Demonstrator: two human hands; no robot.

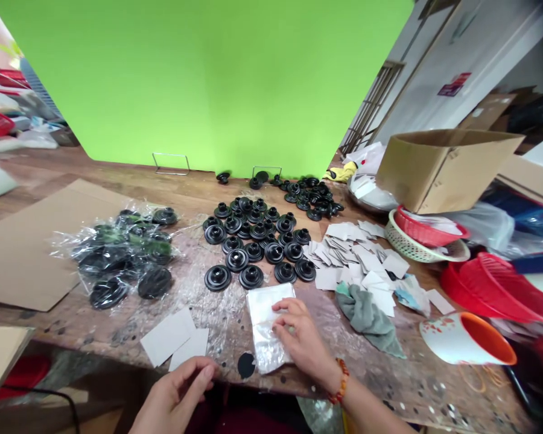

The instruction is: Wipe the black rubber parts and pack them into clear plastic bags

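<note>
Touching clear bags (263, 346), the right fingers (291, 305) curl loosely open, left fingers (192, 367) likewise.

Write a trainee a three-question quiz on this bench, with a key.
1. Which hand is at the clear plastic bags?

2. Compared with the loose black parts, the wrapped black parts lie:
A) to the right
B) to the left
C) directly behind

3. Fill in: the patterned container is mostly white outside and ____ inside.

Key: 1. the right hand; 2. B; 3. orange.
</note>
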